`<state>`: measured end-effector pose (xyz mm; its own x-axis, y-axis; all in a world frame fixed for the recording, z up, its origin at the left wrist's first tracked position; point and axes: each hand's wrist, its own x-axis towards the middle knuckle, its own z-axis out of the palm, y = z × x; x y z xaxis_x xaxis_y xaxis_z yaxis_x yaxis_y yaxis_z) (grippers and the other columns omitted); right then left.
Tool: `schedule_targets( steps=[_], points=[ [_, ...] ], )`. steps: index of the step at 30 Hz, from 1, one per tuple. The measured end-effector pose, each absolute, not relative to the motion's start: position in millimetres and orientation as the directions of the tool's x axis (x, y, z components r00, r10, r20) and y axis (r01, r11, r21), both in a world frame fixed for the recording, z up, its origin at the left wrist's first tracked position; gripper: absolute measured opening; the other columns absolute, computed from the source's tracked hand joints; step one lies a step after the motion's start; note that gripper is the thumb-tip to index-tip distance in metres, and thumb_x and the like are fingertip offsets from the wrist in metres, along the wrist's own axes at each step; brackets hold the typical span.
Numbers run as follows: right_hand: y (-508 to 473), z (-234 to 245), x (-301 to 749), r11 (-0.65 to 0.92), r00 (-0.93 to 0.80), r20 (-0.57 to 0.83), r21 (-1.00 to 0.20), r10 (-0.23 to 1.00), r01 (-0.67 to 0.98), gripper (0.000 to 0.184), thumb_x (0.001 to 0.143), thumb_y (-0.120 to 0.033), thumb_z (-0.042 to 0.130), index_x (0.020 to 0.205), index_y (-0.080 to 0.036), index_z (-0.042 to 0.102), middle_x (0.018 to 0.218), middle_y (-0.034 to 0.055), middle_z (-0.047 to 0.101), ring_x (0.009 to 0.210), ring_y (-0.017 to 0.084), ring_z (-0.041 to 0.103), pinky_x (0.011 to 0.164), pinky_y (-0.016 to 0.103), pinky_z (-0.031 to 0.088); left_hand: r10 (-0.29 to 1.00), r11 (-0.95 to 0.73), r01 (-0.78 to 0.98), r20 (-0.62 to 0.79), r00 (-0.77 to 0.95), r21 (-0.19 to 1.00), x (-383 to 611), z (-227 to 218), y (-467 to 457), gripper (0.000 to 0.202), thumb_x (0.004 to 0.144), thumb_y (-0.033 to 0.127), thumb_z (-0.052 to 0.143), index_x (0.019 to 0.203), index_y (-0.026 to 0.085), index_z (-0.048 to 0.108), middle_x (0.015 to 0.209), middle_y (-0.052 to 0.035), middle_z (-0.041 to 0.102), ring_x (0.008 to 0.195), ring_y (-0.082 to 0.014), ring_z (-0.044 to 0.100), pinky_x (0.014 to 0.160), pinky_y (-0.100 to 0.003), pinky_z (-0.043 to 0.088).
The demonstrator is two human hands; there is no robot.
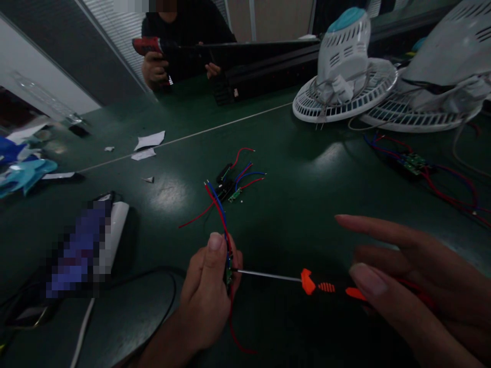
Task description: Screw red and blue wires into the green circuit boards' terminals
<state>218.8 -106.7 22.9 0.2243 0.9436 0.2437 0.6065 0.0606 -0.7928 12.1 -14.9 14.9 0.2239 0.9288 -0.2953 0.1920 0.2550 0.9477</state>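
Observation:
My left hand (209, 286) is closed on a small green circuit board (229, 273) held on edge. Red and blue wires run up from the board, and a red wire hangs below it. In my right hand (406, 276) is a screwdriver (318, 286) with a black and orange handle, gripped near its rear between thumb and fingers, the index finger stretched out. The shaft points left and its tip meets the board. Just beyond my left hand, several small black and green circuit pieces (224, 190) with red and blue wires lie on the green table (291, 204).
White fan parts (345, 92) stand at the back right, near another wired board (414, 162). A phone-like device with a blurred screen (80, 250) lies left. Paper scraps (150, 140) are farther back. Across the table a person holds a red power drill (148, 46) against a long black panel (268, 66).

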Motion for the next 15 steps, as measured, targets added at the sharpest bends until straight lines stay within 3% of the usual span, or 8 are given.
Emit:
schedule_targets(
  steps=[3, 9, 15],
  points=[
    [-107.5, 19.4, 225.4, 0.156, 0.093, 0.261, -0.787, 0.961, 0.597, 0.046, 0.091, -0.023, 0.051, 0.134, -0.04, 0.044, 0.053, -0.0092, 0.059, 0.027, 0.01, 0.051, 0.022, 0.015, 0.034, 0.929, 0.271, 0.188, -0.308, 0.207, 0.944, 13.5, 15.5, -14.1, 0.062, 0.077, 0.077, 0.048, 0.054, 0.02, 0.052, 0.041, 0.0036, 0.044, 0.037, -0.0092, 0.036, 0.037, -0.023, 0.027],
    [-110.4, 14.3, 229.1, 0.128, 0.118, 0.245, -0.791, 0.962, 0.598, 0.05, 0.088, -0.025, 0.053, 0.135, -0.041, 0.046, 0.068, -0.0035, 0.067, 0.045, 0.014, 0.066, 0.027, 0.015, 0.042, 0.926, 0.27, 0.171, -0.304, 0.223, 0.948, 11.0, 11.8, -15.0, 0.06, 0.083, 0.073, 0.045, 0.055, 0.02, 0.052, 0.042, 0.0036, 0.044, 0.038, -0.0096, 0.037, 0.038, -0.023, 0.028],
    [-113.6, 12.6, 230.3, 0.103, 0.177, 0.225, -0.848, 0.958, 0.521, 0.059, 0.08, -0.017, 0.058, 0.132, -0.044, 0.051, 0.076, -0.0016, 0.068, 0.047, 0.015, 0.068, 0.026, 0.014, 0.043, 0.932, 0.27, 0.148, -0.297, 0.208, 0.951, 10.6, 12.8, -15.6, 0.06, 0.082, 0.073, 0.048, 0.054, 0.02, 0.052, 0.042, 0.0035, 0.044, 0.039, -0.01, 0.038, 0.038, -0.024, 0.03]
  ],
)
